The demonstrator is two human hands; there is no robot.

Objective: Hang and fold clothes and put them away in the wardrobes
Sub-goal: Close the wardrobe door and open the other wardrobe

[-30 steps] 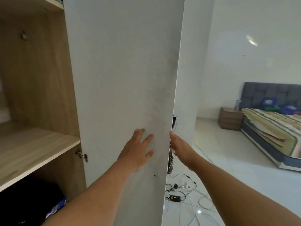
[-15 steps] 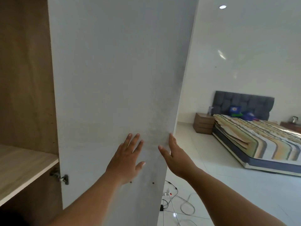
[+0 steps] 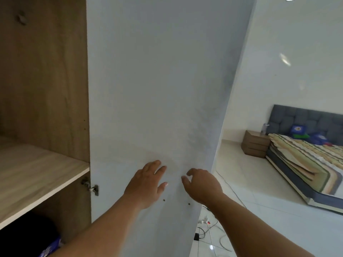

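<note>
A tall white wardrobe door [image 3: 157,89] fills the middle of the head view, swung out from the wooden wardrobe [image 3: 42,80] on its hinge [image 3: 91,186]. My left hand [image 3: 146,182] lies flat on the door's inner face with its fingers straight. My right hand [image 3: 201,184] hovers just to its right near the door's free edge, fingers loosely bent and holding nothing. A bare wooden shelf [image 3: 33,175] sits inside the wardrobe at the left. Under it lies a dark bundle [image 3: 27,238] with a bit of blue printed fabric [image 3: 50,249].
To the right is a bed [image 3: 306,164] with a striped cover and a grey headboard, with a wooden bedside cabinet [image 3: 256,143] beside it. Cables and a power strip [image 3: 206,230] lie on the white tiled floor behind the door.
My right hand has let go of the door's edge and come round onto its inner side beside the left hand. The door now fills more of the view.
</note>
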